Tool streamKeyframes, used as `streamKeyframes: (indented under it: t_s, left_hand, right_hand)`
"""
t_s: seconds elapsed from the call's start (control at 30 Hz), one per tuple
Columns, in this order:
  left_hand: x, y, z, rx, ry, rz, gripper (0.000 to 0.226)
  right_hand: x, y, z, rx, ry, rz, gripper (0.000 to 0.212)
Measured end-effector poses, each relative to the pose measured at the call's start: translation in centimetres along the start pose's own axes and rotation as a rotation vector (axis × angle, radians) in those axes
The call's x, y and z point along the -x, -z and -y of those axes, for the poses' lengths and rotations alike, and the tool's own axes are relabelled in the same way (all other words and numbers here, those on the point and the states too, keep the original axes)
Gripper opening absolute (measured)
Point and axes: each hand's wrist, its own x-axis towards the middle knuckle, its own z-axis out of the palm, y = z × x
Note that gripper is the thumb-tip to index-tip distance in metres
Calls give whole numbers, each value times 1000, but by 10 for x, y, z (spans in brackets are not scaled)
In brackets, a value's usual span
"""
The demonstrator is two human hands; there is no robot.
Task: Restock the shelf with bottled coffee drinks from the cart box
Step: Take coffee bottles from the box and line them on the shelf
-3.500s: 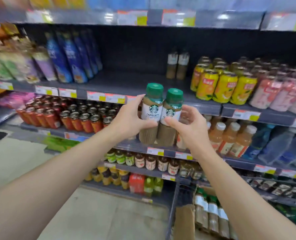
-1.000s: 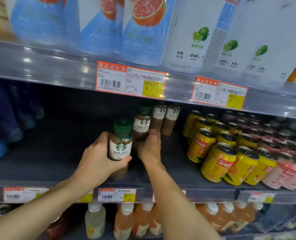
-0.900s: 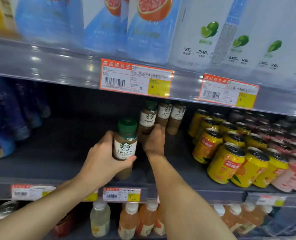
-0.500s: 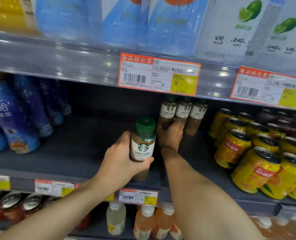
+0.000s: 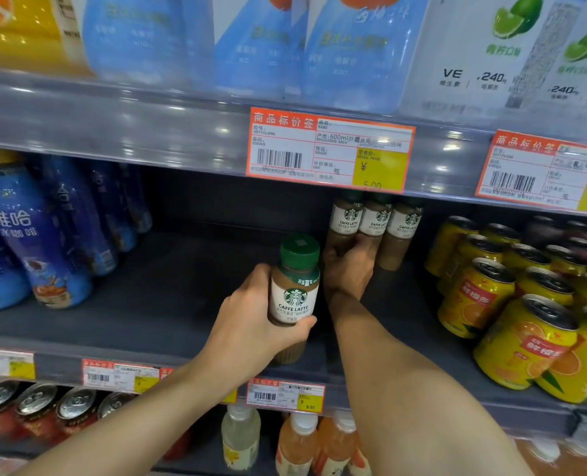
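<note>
Restocking at the middle shelf (image 5: 168, 304): the left hand (image 5: 250, 324) wraps fingers and thumb round the label of an upright coffee bottle (image 5: 295, 293), green cap up, held just above the near part of the shelf, presumably waiting its turn while the other hand works. The right hand (image 5: 348, 266) reaches farther in, fingers curled round the base of the left-most bottle in a far row of three latte bottles (image 5: 376, 221); whether it is seating that bottle or only steadying it cannot be told. Labels face outward, likely for shoppers. The coffee bay is mostly bare dark shelf, so much stocking appears left. Blue bottles (image 5: 41, 235) fill the bay to the left, yellow cans (image 5: 525, 338) the bay to the right. The cart box is out of view. Price tags (image 5: 329, 151) line the shelf edge above.
</note>
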Motion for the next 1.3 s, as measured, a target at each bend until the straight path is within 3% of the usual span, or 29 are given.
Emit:
streamKeyframes:
  t_s: [0.37,0.47,0.53,0.63,0.7,0.8,0.9,1.03,1.2,1.3]
  left_hand:
    - [0,1,0,-13,-9,12,53]
    - [0,1,1,-7,-12,16,52]
    - [0,2,1,-9,-16,18,53]
    - [-2,1,3,-11,-18,23,54]
    - [-7,1,5,-24,-21,21,55]
    - [-19,2,9,-37,1,21,56]
    - [-33,0,10,-47,49,28,57]
    - [-50,-8,11,-84,82,5,59]
    - [-67,-22,15,-50,62,-11,58]
    - [-84,-28,18,-48,41,-26,59]
  right_hand:
    - [-6,4,6,97,-11,3,36]
    - [0,13,3,109,-99,52,46]
    - [6,24,0,81,-181,75,40]
    - [13,52,2,111,-186,217,18]
    - [19,75,7,242,-152,424,14]
    - [39,112,11,619,-51,713,42]
    - [72,141,8,741,19,837,78]
    - [100,145,-3,849,230,799,88]
    - [102,141,-7,885,276,754,95]
    - [104,142,-5,865,297,713,114]
